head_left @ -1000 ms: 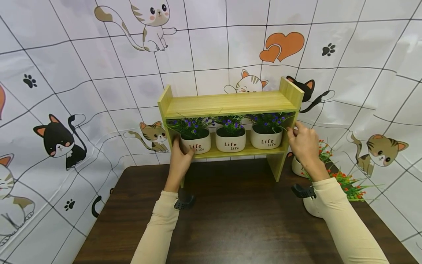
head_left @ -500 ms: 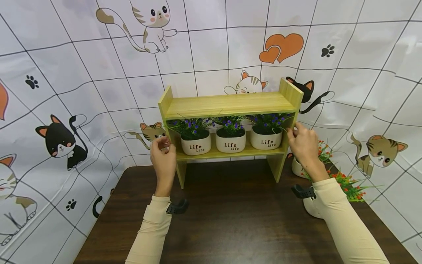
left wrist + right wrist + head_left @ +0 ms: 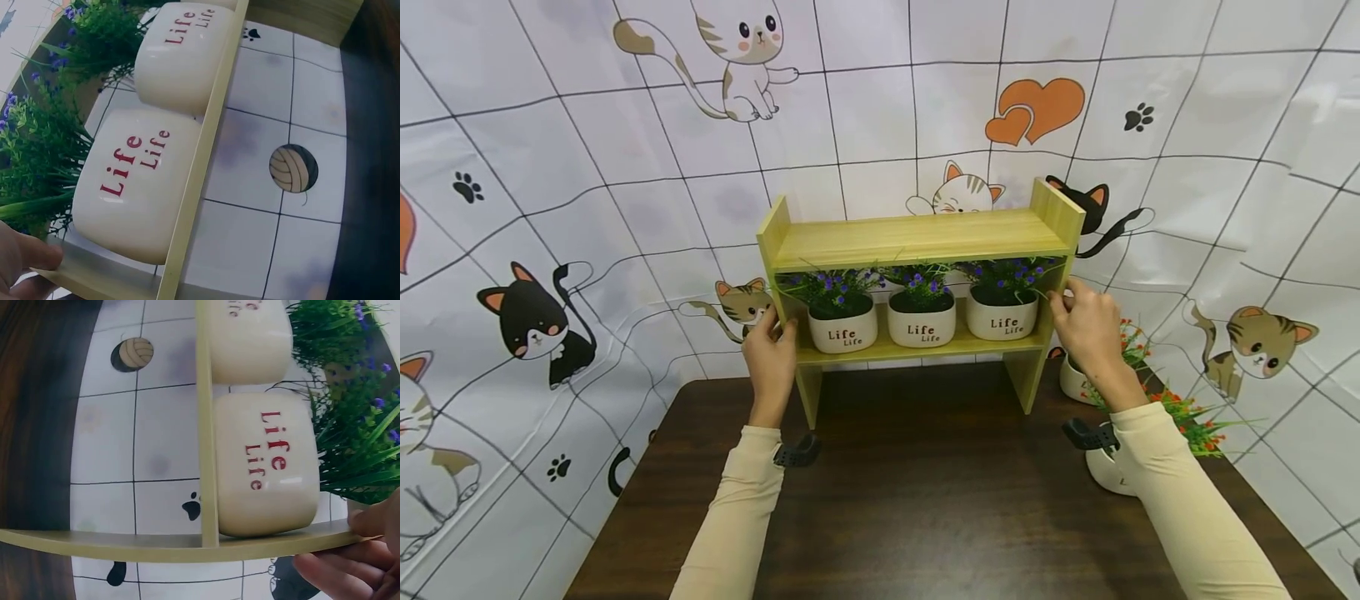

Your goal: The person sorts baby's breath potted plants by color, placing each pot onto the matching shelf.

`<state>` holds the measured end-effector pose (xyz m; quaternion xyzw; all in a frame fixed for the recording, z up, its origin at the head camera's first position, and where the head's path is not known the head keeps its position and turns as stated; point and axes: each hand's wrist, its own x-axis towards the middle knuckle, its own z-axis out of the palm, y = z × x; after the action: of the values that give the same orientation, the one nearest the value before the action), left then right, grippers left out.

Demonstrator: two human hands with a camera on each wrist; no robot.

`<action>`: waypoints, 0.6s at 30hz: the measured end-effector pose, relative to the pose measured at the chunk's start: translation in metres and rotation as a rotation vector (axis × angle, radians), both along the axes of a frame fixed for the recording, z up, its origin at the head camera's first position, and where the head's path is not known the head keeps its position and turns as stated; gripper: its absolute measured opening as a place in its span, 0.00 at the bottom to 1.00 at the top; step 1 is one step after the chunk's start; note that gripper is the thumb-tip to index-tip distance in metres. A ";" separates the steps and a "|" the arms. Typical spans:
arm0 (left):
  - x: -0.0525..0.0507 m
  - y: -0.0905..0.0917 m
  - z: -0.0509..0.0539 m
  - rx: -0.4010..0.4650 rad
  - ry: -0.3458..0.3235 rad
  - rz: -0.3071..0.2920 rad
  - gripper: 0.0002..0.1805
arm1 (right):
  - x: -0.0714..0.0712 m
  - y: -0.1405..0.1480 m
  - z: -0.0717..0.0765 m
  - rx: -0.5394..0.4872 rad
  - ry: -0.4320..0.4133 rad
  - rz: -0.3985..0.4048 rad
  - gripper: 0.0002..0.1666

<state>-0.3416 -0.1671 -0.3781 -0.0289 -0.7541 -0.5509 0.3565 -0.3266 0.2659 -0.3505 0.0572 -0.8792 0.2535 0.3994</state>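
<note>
A pale yellow wooden two-tier shelf (image 3: 917, 237) stands upright on the dark table. My left hand (image 3: 769, 367) grips the front edge of its left side panel, the thumb (image 3: 39, 253) inside and a finger outside. On the other side my right hand (image 3: 1092, 333) pinches the right side panel (image 3: 281, 545), fingers outside. The lower tier holds a row of white "Life" pots with purple-flowered plants: a left pot (image 3: 842, 333), a middle pot (image 3: 921, 325) and a right pot (image 3: 1002, 319). The upper board carries nothing.
Two white pots with orange-red flowers, a nearer pot (image 3: 1108, 471) and a farther pot (image 3: 1075, 383), stand right of the shelf, partly behind my right arm. The dark wooden table (image 3: 917, 500) meets a cat-print wall covering (image 3: 880, 125) close behind the shelf.
My left hand has left the front of the left pot, moved out leftward, and taken hold of the left side panel. The right hand stays on the right panel.
</note>
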 end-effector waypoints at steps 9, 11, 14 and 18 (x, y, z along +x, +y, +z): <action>0.001 -0.003 0.001 0.017 -0.015 -0.031 0.19 | 0.010 0.017 0.013 0.003 -0.225 0.109 0.24; 0.002 -0.003 0.001 0.026 -0.033 -0.034 0.20 | 0.013 0.022 0.015 0.014 -0.248 0.103 0.23; 0.003 -0.005 0.001 0.038 -0.061 -0.031 0.22 | 0.020 0.029 0.018 0.007 -0.260 0.078 0.19; 0.005 -0.006 0.001 0.057 -0.091 -0.047 0.24 | 0.030 0.041 0.019 0.000 -0.272 0.054 0.17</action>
<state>-0.3367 -0.1733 -0.3768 -0.0112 -0.7528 -0.5810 0.3093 -0.2969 0.3065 -0.3316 0.0459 -0.9234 0.2696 0.2694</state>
